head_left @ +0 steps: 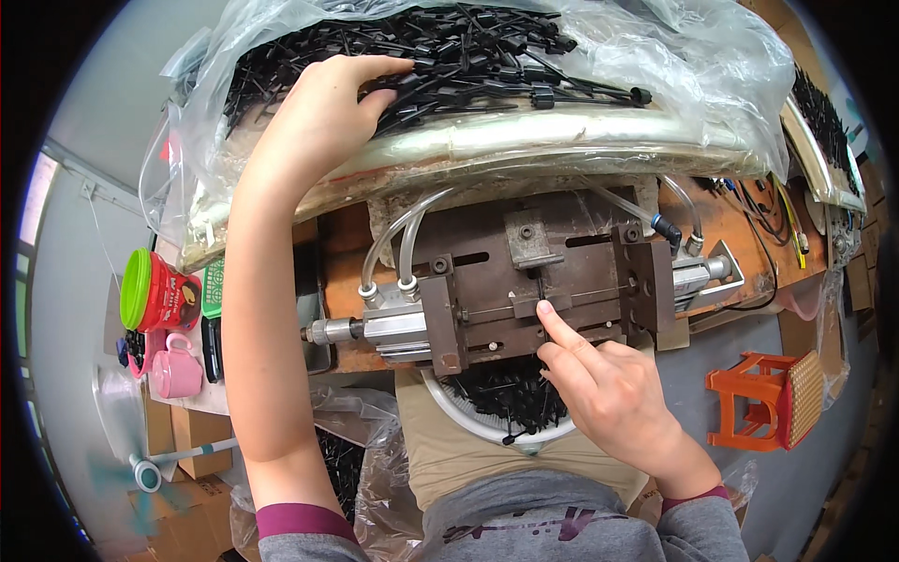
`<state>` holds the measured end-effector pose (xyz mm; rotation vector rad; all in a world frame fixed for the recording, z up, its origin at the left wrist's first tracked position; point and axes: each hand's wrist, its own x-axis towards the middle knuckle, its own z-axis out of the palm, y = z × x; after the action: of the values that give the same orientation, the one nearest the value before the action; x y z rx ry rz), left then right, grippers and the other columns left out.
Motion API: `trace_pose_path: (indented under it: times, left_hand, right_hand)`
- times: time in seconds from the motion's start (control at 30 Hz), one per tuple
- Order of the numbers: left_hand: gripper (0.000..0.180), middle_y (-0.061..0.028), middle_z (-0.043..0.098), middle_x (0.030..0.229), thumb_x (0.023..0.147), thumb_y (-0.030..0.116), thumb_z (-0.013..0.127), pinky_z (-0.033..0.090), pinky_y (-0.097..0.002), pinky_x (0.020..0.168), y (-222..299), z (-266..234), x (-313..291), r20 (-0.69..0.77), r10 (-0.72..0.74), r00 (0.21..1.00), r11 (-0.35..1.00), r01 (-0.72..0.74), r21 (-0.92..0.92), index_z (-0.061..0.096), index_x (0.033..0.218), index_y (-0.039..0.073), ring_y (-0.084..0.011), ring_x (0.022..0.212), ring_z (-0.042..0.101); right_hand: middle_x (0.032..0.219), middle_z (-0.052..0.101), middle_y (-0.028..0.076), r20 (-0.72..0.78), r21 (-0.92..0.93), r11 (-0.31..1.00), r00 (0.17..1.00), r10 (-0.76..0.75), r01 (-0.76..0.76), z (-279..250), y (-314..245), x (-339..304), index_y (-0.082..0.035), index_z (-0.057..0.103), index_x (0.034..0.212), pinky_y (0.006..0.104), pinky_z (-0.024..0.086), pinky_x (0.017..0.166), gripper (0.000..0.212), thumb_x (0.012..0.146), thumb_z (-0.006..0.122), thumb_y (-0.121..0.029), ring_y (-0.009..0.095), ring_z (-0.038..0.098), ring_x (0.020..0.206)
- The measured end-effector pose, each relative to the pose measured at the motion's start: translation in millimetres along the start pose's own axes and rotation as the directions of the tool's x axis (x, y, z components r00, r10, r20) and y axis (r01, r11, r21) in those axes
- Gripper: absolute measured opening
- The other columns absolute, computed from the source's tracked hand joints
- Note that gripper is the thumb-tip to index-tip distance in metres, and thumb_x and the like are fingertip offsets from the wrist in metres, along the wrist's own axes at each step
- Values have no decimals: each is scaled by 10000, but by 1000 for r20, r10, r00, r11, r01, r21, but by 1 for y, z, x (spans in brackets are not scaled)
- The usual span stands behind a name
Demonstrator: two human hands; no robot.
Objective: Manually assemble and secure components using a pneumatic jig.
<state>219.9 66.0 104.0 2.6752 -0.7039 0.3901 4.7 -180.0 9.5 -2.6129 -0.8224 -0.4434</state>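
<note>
We see the bare left hand (323, 110) reaching over a loose heap of slim black plastic parts with thicker heads (468, 51). Its thumb and index finger stand apart, with pieces of the heap just beyond and below their tips; the other fingers are hidden, and we cannot tell whether any piece is touched. The heap lies on a crumpled sheet of clear plastic film (655, 61), spreading mostly to the right of that hand.

Below, we see the bare right hand (613, 389) with its index finger stretched out, the tip on a small dark rectangular block (525, 306) at the middle of a brown metal fixture (487, 225). Its remaining fingers are curled, and we cannot tell whether they pinch anything. Just above that fingertip sits a grey metal bracket with a bolt (529, 245). More black parts fill a round white bowl (456, 412), near the curled fingers, on the left.
</note>
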Motion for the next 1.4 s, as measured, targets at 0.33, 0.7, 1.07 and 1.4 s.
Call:
trace_pose_path:
  times: [0.33, 0.7, 1.07, 1.4]
  left_hand:
    - [238, -69, 752, 910, 910, 177, 708, 551, -284, 732, 14, -27, -7, -131, -63, 989, 959, 24, -282, 754, 1083, 20, -115, 792, 688]
    - [226, -122, 682, 1084, 880, 10, 704, 546, -265, 857, 62, -58, -89, -357, -118, 927, 885, -66, -462, 704, 1098, -47, -164, 935, 693]
    - [350, -154, 694, 1168, 651, 86, 882, 579, -319, 730, 141, 37, -179, -172, -33, 984, 889, -49, -455, 754, 972, 31, -241, 920, 701]
    - [284, -173, 668, 1260, 717, 135, 825, 591, -309, 732, 148, 95, -184, -191, 87, 978, 961, -133, -241, 696, 943, 24, -263, 815, 726]
  right_hand:
    - [1295, 644, 144, 0, 155, 987, 999, 48, -48, -9, 3, -2, -38, 648, 985, 285, 487, 600, 250, 771, 761, -102, 172, 596, 600]
    - [1001, 705, 111, -354, -44, 987, 922, -158, 152, -52, 35, 164, -39, 667, 1005, 339, 539, 698, 256, 768, 755, -76, 258, 667, 799]
    - [919, 707, 190, 271, -258, 964, 954, 130, -59, -42, 35, 269, 2, 678, 1065, 422, 570, 759, 423, 647, 684, -60, 347, 691, 841]
    - [744, 697, 111, 238, 222, 945, 953, 188, -242, -94, 77, 259, 33, 717, 882, 324, 518, 618, 259, 755, 829, -163, 174, 652, 648]
